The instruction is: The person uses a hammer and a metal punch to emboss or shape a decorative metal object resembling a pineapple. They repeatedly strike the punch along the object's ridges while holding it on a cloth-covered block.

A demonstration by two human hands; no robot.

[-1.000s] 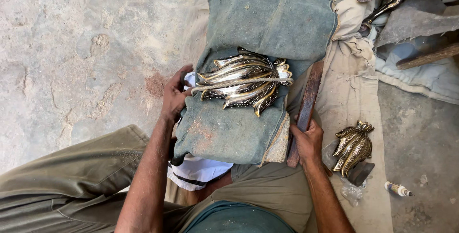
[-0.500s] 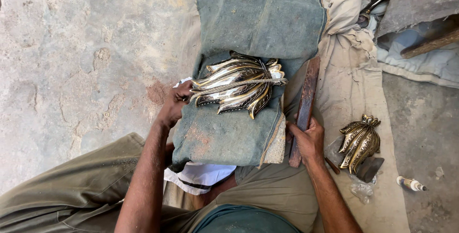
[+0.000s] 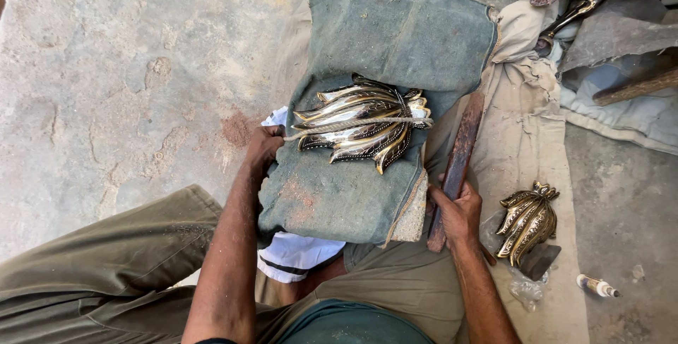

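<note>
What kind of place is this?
Probably an outdoor metal-craft workspace on the ground: a polished brass leaf ornament on a padded cloth, a long file in the right hand, and bare stone floor.

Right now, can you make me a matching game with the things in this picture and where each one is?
Things:
1. big metal leaf ornament
2. small metal leaf ornament
3. wooden stick
4. little tube

Places:
A. on the ground at the far right, near the bottom edge
B. under the right hand, beside the cushion
C. on top of the green cloth cushion, held at its end by the left hand
D. on a dark block on the tan cloth, right of the stick

Pairs: 1-C, 2-D, 3-B, 4-A
</note>
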